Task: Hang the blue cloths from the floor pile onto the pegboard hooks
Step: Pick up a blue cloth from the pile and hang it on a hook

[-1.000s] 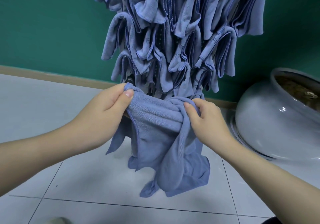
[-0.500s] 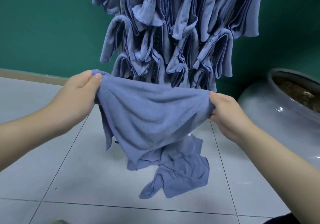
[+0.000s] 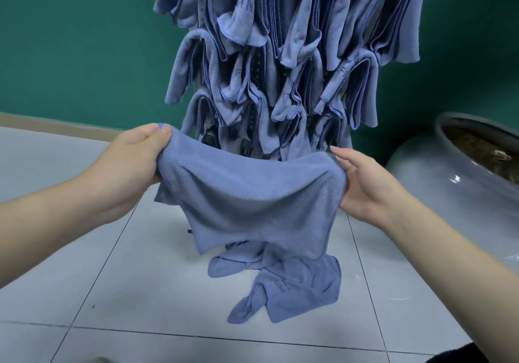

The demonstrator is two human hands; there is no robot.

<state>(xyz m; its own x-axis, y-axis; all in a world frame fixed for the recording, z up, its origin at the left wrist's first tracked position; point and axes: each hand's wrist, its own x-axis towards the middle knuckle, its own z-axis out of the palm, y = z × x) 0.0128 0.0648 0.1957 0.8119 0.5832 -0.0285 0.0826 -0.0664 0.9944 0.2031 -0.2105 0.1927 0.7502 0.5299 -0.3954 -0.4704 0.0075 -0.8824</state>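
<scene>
I hold one blue cloth (image 3: 252, 194) stretched between my two hands, just in front of the pegboard (image 3: 257, 62) and below its lowest row of hung cloths (image 3: 280, 53). My left hand (image 3: 132, 166) grips the cloth's left top corner, thumb pressed over the hem and fingers curled under it; my right hand (image 3: 365, 185) has the right top corner caught between thumb and palm side, while its fingers reach forward fairly straight, so I cannot tell how tightly that side is pinched. The cloth's long axis runs left to right between my hands, its top edge sagging a little in the middle, and the rest hangs down from that edge towards the floor (image 3: 112, 278), narrowing to a loose lower hem. Straight under it, at the foot of the pegboard, the floor pile (image 3: 283, 284) lies crumpled on the tiles, one twisted tail pointing back towards me and to the left. The pegboard is thickly covered: folded cloths overlap in rows, and only slivers of the dotted board show between them, with a small dark gap just behind my cloth's top edge. To the left of the pegboard the tiled floor runs open to the green wall (image 3: 70, 39) and its pale skirting. To the right, a large grey glazed pot (image 3: 449, 194) stands close by, near my right forearm.
</scene>
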